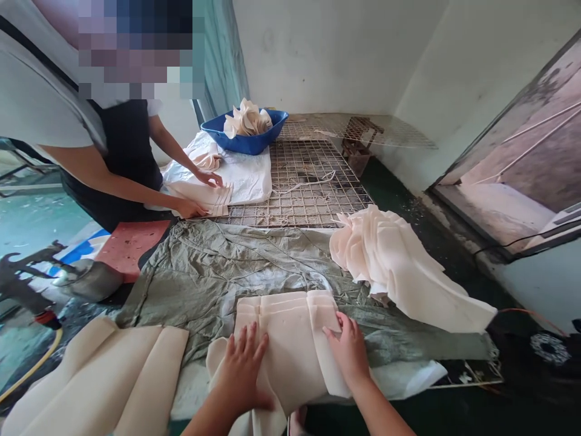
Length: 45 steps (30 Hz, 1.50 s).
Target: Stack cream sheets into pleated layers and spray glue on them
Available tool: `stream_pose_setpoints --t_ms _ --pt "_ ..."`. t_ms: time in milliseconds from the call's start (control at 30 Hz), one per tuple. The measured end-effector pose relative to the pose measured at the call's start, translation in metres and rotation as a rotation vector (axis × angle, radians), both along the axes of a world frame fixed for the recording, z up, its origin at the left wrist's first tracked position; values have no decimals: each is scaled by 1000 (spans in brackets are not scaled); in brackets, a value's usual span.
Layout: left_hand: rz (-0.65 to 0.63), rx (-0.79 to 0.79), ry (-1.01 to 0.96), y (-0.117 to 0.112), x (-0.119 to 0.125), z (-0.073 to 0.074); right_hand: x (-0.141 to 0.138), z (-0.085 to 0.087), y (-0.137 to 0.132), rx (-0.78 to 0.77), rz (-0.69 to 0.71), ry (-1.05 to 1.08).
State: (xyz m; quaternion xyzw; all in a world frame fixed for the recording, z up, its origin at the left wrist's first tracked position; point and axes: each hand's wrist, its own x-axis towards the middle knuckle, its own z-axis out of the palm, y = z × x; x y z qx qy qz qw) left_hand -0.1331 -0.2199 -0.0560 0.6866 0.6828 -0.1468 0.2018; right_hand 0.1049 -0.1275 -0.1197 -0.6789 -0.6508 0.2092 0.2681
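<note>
A small stack of cream, foam-like sheets [290, 351] lies in front of me, its far edges stepped and its right side folded over in a strip. My left hand [245, 363] rests on the stack's left part, fingers spread and flat. At the right edge, my right hand [347, 348] pinches the folded strip between thumb and fingers. Beneath the stack is a crumpled grey-green cloth [204, 260]. More cream sheets [100, 375] lie at the near left, and a thick, ruffled pile of cream pieces [399, 260] stands to the right.
Across the table, another person's hands [200, 197] touch layered cream pieces on a white sheet [254, 175]. A blue basin [245, 142] holds more pieces. Wire mesh [308, 175] forms the tabletop. At left are a spray gun [31, 278] with a metal cup and yellow hose, and a red board [131, 245].
</note>
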Motion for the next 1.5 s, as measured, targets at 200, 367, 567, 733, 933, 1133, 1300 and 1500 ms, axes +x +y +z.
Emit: stream_pose_setpoints --t_ms 200,367,567,733,933,1133,1300,1500 --pt "57 114 56 14 9 19 -4 31 14 -342 -135 84" --pt "45 170 113 20 16 20 -1 27 13 -283 -76 -90" --pt "88 185 180 17 23 19 3 5 7 -70 116 -268" --pt "92 200 183 14 18 8 8 -4 13 246 270 -442" --pt "81 150 121 15 7 -6 -9 -24 6 295 389 -482" --pt "113 109 83 12 6 -23 -24 -37 -13 366 305 -482" --pt "107 98 -33 15 2 -11 -19 -40 -10 311 335 -477" --pt "177 99 -127 -8 -74 44 -8 -43 -5 231 329 -492"
